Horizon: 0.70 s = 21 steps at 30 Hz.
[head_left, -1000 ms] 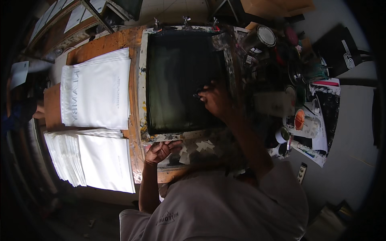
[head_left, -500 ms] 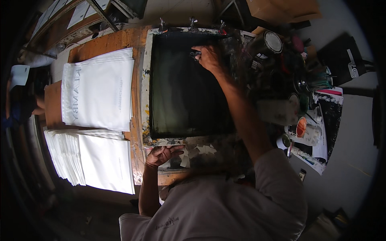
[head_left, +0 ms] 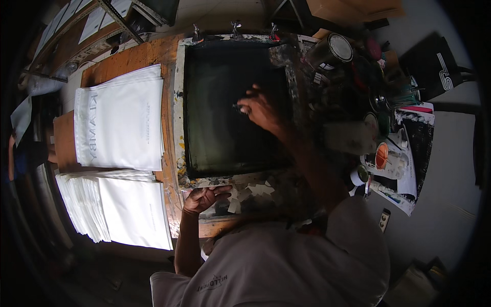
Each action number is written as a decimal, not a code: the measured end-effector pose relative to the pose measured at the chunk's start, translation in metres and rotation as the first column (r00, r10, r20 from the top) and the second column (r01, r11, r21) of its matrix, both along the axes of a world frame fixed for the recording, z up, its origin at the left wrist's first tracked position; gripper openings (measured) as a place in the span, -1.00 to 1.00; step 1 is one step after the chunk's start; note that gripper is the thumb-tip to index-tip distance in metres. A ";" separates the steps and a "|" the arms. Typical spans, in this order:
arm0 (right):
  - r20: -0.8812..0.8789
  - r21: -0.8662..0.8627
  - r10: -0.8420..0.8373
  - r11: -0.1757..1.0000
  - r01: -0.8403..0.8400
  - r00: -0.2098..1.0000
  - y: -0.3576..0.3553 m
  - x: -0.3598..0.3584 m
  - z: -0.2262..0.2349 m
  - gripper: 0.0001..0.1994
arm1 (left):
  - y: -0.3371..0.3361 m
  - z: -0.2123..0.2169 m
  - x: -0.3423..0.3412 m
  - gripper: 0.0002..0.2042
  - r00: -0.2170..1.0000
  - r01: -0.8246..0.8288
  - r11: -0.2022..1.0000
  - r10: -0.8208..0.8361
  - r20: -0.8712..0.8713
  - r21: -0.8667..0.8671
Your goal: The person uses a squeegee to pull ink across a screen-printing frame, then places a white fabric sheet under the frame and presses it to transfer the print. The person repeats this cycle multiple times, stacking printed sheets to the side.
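Containers are crowded along the right side of the bench in the head view: a round tin (head_left: 333, 49) with a pale lid is stood at the far right corner of the printing screen (head_left: 232, 105), a small pot (head_left: 381, 155) showing orange inside is set on a smeared sheet of paper (head_left: 411, 169), and a small white cup (head_left: 359, 175) is placed just beside it; what the tin and cup hold cannot be told. The screen, a dark mesh in a paint-crusted frame, is laid flat on the wooden table (head_left: 130, 59). The right hand (head_left: 260, 108) is stretched over the middle of the mesh, fingers bent and pressed together on a small dark thing that cannot be made out. The left hand (head_left: 204, 198) is laid on the near rail of the frame, fingers loosely spread, nothing pinched. Left of the screen, a stack of white bags (head_left: 120, 123) is laid flat, with a second pile of white bags (head_left: 120, 210) nearer the body
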State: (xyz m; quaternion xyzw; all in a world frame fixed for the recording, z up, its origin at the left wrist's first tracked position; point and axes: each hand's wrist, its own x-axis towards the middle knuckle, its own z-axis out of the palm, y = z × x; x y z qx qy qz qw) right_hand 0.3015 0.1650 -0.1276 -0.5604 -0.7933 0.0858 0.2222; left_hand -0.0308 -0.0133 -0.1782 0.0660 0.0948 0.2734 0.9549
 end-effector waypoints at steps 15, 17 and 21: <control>0.042 -0.267 -0.081 0.960 0.089 0.996 -0.107 0.013 0.019 -0.81 | 0.001 0.001 0.002 -0.60 1.000 -0.004 1.000 0.004 0.006 0.019; 0.046 -0.273 -0.119 0.954 0.128 0.992 -0.114 0.007 0.026 -0.82 | 0.007 0.008 0.006 -0.62 1.000 0.003 1.000 -0.003 -0.021 0.026; 0.222 -0.369 0.094 0.930 -0.006 0.970 -0.115 -0.007 0.039 -0.80 | 0.001 0.007 0.002 -0.62 0.991 -0.032 0.999 0.029 -0.128 -0.028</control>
